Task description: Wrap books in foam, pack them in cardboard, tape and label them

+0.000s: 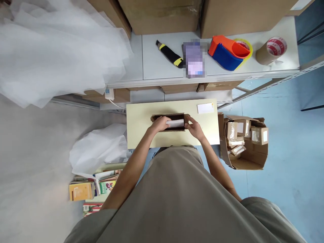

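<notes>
A narrow, open cardboard box (177, 117) sits on a pale yellow table (141, 135) in front of me. Inside it lies a white, flat-sided item (176, 123) whose kind I cannot make out. My left hand (160, 124) reaches into the left part of the box, its fingers closed on the near end of this white item. At the box's right end, my right hand (194, 128) grips the cardboard edge between thumb and fingers. A small white label or card (205, 108) rests on the table's far right corner.
On the grey shelf beyond lie a utility knife (169, 54), a blurred-out purple object (194, 59), an orange-and-blue tape dispenser (227, 52) and a tape roll (270, 50). A carton of small boxes (244, 162) stands right; white wrapping (58, 50) and books (82, 191) are left.
</notes>
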### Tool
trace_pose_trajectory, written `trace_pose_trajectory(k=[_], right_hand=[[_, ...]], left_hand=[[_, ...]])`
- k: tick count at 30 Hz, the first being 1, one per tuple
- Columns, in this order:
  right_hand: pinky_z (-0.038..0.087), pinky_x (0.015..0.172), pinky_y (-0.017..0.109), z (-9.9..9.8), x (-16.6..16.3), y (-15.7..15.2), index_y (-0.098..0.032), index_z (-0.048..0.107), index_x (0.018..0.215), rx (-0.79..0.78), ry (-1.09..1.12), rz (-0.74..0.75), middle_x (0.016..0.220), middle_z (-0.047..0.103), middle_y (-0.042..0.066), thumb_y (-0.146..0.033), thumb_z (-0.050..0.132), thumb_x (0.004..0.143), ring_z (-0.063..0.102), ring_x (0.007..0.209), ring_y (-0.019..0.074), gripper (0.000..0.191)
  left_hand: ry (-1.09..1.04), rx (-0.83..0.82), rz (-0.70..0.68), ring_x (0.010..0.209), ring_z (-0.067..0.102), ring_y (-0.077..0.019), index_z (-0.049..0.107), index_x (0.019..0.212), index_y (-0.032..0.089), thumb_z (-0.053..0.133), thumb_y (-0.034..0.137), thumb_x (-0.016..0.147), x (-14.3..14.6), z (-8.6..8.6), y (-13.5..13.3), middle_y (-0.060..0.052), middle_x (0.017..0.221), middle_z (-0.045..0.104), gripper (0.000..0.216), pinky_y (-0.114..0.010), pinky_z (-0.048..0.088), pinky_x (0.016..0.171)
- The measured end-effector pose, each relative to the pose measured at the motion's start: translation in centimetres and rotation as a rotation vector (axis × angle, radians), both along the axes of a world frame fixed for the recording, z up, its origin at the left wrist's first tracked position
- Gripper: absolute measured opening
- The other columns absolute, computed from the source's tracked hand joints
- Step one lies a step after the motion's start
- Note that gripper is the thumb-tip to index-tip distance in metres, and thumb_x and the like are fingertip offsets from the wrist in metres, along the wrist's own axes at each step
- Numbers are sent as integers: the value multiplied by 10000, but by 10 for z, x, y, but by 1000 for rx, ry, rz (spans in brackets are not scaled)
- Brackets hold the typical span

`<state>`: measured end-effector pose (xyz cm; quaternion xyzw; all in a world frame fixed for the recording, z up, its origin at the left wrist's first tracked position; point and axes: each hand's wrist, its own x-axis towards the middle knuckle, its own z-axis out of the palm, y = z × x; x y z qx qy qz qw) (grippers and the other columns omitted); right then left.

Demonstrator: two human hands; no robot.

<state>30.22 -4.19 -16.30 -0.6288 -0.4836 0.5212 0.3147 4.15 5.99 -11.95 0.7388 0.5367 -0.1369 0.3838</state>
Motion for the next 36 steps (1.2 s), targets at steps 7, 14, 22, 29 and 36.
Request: trace_pose_trajectory(k=[7,14,22,29,36], right_hand=[[698,902,460,6,-4,1,-258,604,1629,2,-41,-9,1224,871,100,-455,689,1015,845,936,301,651],[683,870,447,24,-6,-3,-241,662,1548,-23,-104,-12,1095,881,97,-593,667,1015,841,879,306,639],[687,823,479,29,12,-7,-188,754,1287,18,-223,-171,1218,835,180,-747,608,982,817,828,288,654],[706,854,481,27,-8,-2,-210,750,1319,56,-181,-91,1450,759,192,-674,621,979,798,1024,301,590],[705,975,479,24,-39,0,-236,702,1510,46,-149,78,1611,660,179,-622,716,976,790,1190,312,659]], left_hand=[[82,-93,-46,1261,780,-299,845,1328,301,751,159,942,16,-24,-3,-94,1338,841,422,-339,584,1030],[-37,51,5,1368,734,-364,770,1452,249,698,136,971,13,-28,-20,-154,1401,805,499,-492,551,1192],[-282,452,341,1404,628,-384,705,1463,211,600,190,1041,-43,-11,-74,-183,1438,709,435,-568,476,1275],[-245,536,632,1429,591,-396,462,1669,140,666,255,1009,-75,-21,-94,-253,1561,580,700,-570,509,1245],[-409,378,529,1314,705,-306,431,1696,219,616,227,1054,-57,-26,-90,-185,1558,658,668,-483,566,1187]])
